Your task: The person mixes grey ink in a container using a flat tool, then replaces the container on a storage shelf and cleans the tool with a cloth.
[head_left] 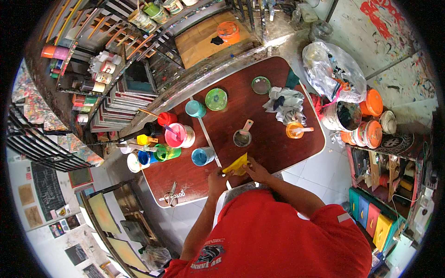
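Between my two hands, close to the near edge of the table, is a folded yellow piece [237, 165] that looks like cloth or soft sheet. My right hand [255, 170] grips its right side with bent fingers. At its lower left corner, my left hand [217, 181] has its fingers closed on the piece. Just beyond it lies a small round dish [242, 139] with a flat wooden-handled tool [247, 126] resting in it. A blue paint tub [200, 157] stands to the left of that dish.
On the dark red table [264, 153] stand a pink paint tub [185, 135], a teal tub [195, 109], a green container [216, 99] and an orange pot [294, 131]. A crumpled grey rag [286, 104] lies far right. Scissors [172, 195] lie near left.
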### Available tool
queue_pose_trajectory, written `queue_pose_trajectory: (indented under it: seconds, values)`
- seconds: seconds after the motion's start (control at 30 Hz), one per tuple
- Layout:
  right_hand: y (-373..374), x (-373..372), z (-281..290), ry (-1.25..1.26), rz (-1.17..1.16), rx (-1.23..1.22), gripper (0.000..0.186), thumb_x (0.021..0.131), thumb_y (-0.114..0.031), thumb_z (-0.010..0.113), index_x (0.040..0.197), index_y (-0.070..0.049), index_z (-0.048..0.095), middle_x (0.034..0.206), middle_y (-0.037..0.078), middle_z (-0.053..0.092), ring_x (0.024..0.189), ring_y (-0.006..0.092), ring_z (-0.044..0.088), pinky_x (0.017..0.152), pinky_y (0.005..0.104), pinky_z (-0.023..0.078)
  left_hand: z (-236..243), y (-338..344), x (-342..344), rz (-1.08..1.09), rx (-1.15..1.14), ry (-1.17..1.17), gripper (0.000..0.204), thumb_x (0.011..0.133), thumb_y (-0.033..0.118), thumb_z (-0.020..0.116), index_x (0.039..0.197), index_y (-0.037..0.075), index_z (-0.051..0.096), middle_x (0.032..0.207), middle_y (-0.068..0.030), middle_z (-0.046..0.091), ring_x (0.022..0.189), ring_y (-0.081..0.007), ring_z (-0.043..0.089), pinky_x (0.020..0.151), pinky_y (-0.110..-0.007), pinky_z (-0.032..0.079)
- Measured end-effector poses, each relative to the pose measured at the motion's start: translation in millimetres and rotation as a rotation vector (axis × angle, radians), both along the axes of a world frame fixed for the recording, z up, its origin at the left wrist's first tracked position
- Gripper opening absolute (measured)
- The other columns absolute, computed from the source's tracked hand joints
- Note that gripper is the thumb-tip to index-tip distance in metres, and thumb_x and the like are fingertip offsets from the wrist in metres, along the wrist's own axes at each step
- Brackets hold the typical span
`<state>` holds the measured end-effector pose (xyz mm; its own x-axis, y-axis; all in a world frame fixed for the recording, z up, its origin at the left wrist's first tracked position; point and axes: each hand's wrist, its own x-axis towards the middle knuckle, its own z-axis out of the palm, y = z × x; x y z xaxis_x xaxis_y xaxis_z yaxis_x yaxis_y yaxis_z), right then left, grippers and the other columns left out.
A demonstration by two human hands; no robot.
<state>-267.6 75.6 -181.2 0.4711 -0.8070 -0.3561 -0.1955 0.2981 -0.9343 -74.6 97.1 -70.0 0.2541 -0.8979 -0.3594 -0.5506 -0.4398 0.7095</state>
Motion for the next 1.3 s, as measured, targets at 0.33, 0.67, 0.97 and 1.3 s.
queue_pose_trajectory:
  seconds: [0.33,0.67,0.97,1.3]
  values:
    - [-91,-42,114,0.435,-0.274,-0.542,0.07,0.082,-0.035,0.071,0.134,0.0,0.041,0.106,0.019,0.058,0.082,0.0268,0.06,0.07,0.038,0.05,-9,106,91,0.461,-0.025,0.089,0.016,0.08,0.013,0.075,0.082,0.001,0.066,0.076,-0.0015,0.065,0.073,-0.0082,0.059,0.066,-0.023,0.047]
    - [-155,-8,127,0.566,0.041,-0.517,0.023,0.094,-0.025,0.055,0.106,-0.007,0.062,0.097,0.016,0.063,0.077,0.0313,0.063,0.065,0.039,0.048,-49,139,136,0.832,-0.443,0.439,0.019,0.078,0.003,0.075,0.072,0.006,0.057,0.081,-0.0018,0.064,0.069,-0.0063,0.052,0.062,-0.022,0.042]
    - [-139,8,141,0.504,0.077,-0.757,0.02,0.094,-0.018,0.053,0.106,-0.005,0.063,0.1,0.015,0.066,0.089,0.035,0.064,0.075,0.0396,0.05,-84,174,111,1.275,-0.355,-0.117,0.055,0.067,0.026,0.086,0.098,-0.008,0.056,0.087,-0.0117,0.06,0.072,-0.0195,0.055,0.07,-0.031,0.048]
    - [-131,15,146,0.543,0.061,-0.888,0.016,0.092,-0.015,0.055,0.102,-0.004,0.062,0.096,0.014,0.066,0.085,0.0345,0.063,0.073,0.04,0.05,-84,26,-24,0.155,-0.148,-0.024,0.053,0.071,0.028,0.078,0.114,0.002,0.06,0.107,-0.0172,0.062,0.103,-0.0313,0.058,0.087,-0.04,0.048]
